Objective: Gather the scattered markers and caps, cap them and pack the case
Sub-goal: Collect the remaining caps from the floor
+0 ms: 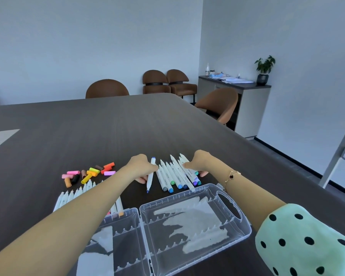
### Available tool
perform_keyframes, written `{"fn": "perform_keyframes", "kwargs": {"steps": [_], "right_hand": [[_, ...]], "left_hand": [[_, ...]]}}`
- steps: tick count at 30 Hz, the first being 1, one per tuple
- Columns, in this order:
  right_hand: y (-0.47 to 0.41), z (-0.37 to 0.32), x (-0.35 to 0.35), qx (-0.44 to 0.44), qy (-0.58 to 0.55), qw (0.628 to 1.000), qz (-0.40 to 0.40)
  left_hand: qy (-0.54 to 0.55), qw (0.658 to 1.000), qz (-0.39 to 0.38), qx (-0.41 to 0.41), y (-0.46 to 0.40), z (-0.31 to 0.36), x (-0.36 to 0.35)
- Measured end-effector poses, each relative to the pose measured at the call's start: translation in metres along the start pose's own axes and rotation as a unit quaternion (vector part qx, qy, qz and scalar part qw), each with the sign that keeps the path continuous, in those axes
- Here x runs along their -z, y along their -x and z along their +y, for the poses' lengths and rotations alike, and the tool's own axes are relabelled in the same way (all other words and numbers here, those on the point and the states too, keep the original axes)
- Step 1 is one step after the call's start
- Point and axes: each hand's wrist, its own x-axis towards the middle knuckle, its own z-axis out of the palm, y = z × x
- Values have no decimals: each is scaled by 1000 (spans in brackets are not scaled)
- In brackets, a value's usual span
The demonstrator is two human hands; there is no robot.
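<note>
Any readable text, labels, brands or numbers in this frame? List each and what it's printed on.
None can be read with certainty.
Grey print runs along the white barrels of the markers between the left hand and the right hand: too small and blurred to read.
Clear plastic case: no text visible.
Loose caps: no print visible.
Papers on the far cabinet: too distant to read.

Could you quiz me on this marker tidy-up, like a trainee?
1. True or false: the clear case lies open with no markers in it.
2. The loose caps lie to which side of the left hand: A left, B right, C inside the case?
3. Which hand touches the lone blue marker?

Key: 1 true. 2 A. 3 the left hand; the right hand rests on the row of markers with blue and green caps.
</note>
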Motion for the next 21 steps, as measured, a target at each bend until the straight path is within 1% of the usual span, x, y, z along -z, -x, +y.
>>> {"fn": "perform_keyframes", "kwargs": {"steps": [4, 7, 9, 11, 14, 17, 21], "right_hand": [[-1, 1, 0, -4, -6, 1000, -2], [-2, 1, 0, -7, -10, 1000, 0], [-3, 2, 0, -8, -11, 1000, 1], [-3, 2, 0, -7, -11, 1000, 2], [-4, 0, -1, -2, -11, 1000, 3], [-5, 0, -2, 4, -4, 1000, 10], [-5, 5, -3, 26, 34, 998, 34]], "left_hand": [[-93, 992, 32, -77, 1, 1, 11], [-154, 973, 59, -162, 3, -1, 18], [-185, 956, 47, -222, 6, -2, 18], [-210, 941, 32, -263, 7, -3, 15], [-263, 922, 4, -283, 5, -5, 10], [-278, 921, -13, -272, 3, -8, 8], [-280, 919, -28, -275, 4, -8, 9]]}}
